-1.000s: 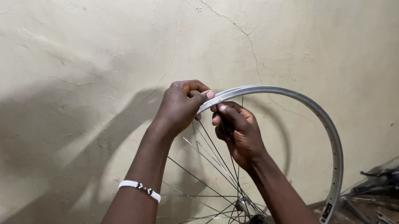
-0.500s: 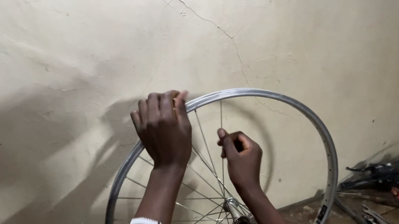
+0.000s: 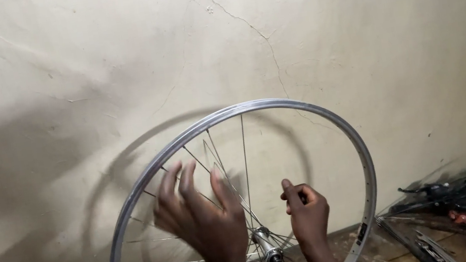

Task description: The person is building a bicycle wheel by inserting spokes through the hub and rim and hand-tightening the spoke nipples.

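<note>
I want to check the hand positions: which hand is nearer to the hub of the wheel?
The right hand: it sits just right of the hub, slightly above it. The blurred left hand, fingers spread, is up and to its left, over the spokes.

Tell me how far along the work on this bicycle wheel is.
Done: the silver rim is laced to the hub with spokes, and carries no tyre. In hand: the left hand, open and blurred, is in front of the spokes; the right hand is closed beside them. Left: whether the spokes are tight cannot be told.
</note>
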